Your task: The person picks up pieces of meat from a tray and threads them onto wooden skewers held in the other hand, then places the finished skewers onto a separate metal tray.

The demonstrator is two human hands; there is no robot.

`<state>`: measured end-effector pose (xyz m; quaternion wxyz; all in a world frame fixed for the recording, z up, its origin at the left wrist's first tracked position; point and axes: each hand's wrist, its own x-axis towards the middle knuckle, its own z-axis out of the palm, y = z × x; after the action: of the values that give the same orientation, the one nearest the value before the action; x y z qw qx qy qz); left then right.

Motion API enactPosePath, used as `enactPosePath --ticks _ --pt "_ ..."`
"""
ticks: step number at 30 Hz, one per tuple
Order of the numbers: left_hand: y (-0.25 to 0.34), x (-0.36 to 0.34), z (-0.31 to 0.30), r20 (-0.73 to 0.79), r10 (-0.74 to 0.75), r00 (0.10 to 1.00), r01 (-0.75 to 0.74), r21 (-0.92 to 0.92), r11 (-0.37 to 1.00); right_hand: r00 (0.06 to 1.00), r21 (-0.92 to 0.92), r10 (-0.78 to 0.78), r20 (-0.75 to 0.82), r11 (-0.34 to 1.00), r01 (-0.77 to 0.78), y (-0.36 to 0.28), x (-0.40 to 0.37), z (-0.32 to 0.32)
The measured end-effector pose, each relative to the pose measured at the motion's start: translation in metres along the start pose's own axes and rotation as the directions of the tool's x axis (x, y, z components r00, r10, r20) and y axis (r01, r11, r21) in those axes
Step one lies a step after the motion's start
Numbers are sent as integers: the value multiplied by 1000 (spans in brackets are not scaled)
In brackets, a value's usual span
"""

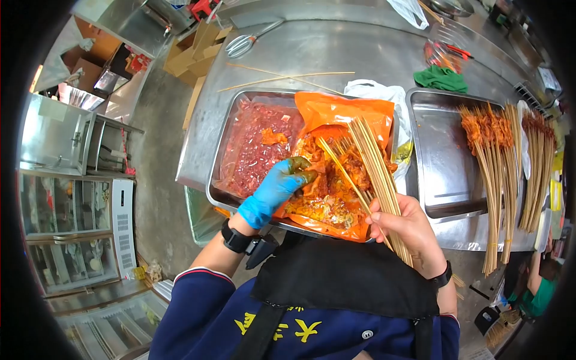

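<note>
My left hand [283, 183], in a blue glove smeared with sauce at the fingertips, pinches a piece of marinated meat [316, 184]. Around it lies more meat in orange-yellow marinade inside an orange bag [336, 111], opened out in a metal tray [225, 144]. My bare right hand [405, 225] is closed round a bundle of bamboo skewers [379, 168]. One skewer [343, 171] sticks out apart from the bundle, its tip pointing toward the left hand. Meat shows at the bundle's upper left. Left in the tray is a clear bag of red raw meat [258, 138].
On the right stands a second metal tray [438, 156], with loaded meat skewers [489, 138] across its right side. Behind are loose skewers [288, 78], scissors [243, 43] and a green cloth [441, 78]. A person in green [538, 294] is at the far right.
</note>
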<state>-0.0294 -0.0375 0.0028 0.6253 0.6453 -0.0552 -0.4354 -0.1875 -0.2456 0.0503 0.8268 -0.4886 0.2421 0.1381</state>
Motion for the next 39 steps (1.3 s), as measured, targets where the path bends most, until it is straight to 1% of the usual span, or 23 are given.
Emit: enactPosePath --ticks 2,3,4,6,8,10,11,12,14,15,16,18,19,22,23,25,26,27,28,29,30,32,39 --pt "-22 14 1 -115 159 981 -121 288 950 1000 19 -2 23 1000 1 1 1 -1" --pt "-44 24 -14 -46 405 913 -261 696 668 1000 20 -5 23 1000 5 0 0 -1" --pt "-40 19 -14 -41 406 913 -264 699 664 1000 24 -12 28 1000 11 0 1 -1" --pt "-23 5 -7 51 465 884 -163 965 204 999 34 -16 31 999 15 1 0 -1" --pt "-7 -7 -2 26 438 898 -135 966 219 999 29 -15 34 999 14 1 1 -1" --pt "2 -15 2 -63 531 845 -31 985 167 999 35 -15 35 999 14 2 1 -1" --pt "2 -17 2 -30 586 809 -82 983 163 999 36 -15 31 999 14 2 1 -1" --pt "-1 -16 3 -30 586 810 -82 983 163 999 36 -15 31 999 14 2 1 -2" --pt "-7 -11 9 187 576 796 -282 956 79 999 21 -15 37 1000 14 2 1 -1" --pt "-9 -8 16 223 607 763 -295 955 20 999 19 -15 38 1000 14 3 1 -1" --pt "-11 -5 16 222 609 761 -295 955 20 999 28 -15 37 1000 14 4 2 -2" --pt "-18 6 11 202 529 824 -197 978 -66 999 35 -20 31 999 19 4 1 -3" --pt "-19 10 9 209 514 832 -191 978 -89 999 30 -23 31 999 22 4 0 -2" --pt "-16 13 6 178 467 866 -139 983 -117 999 27 -28 41 999 26 5 2 -2" --pt "-17 11 5 178 467 866 -138 983 -118 999 31 -31 41 999 29 6 1 -2" --pt "-15 11 -2 143 586 798 -289 944 162 999 27 -27 32 999 27 4 -1 -2" --pt "-11 10 -7 147 589 795 -290 944 156 999 21 -21 25 1000 21 3 -1 -2" --pt "-9 8 -14 -58 423 904 -288 649 704 999 21 -22 27 1000 22 3 0 -1" --pt "-8 4 -20 -125 154 980 -141 108 984 1000 12 -19 25 1000 19 4 0 -1" --pt "-4 0 -24 -83 124 989 -133 -109 985 1000 2 -16 24 1000 16 4 1 -1" --pt "-1 -4 -21 -89 128 988 -137 -110 984 999 -2 -16 29 1000 16 4 2 0" --pt "15 -15 -3 -200 120 972 -193 -403 895 1000 -16 -10 25 1000 10 3 1 0" --pt "26 -3 16 -45 164 985 -163 -518 840 1000 -17 -15 12 1000 15 3 0 2"
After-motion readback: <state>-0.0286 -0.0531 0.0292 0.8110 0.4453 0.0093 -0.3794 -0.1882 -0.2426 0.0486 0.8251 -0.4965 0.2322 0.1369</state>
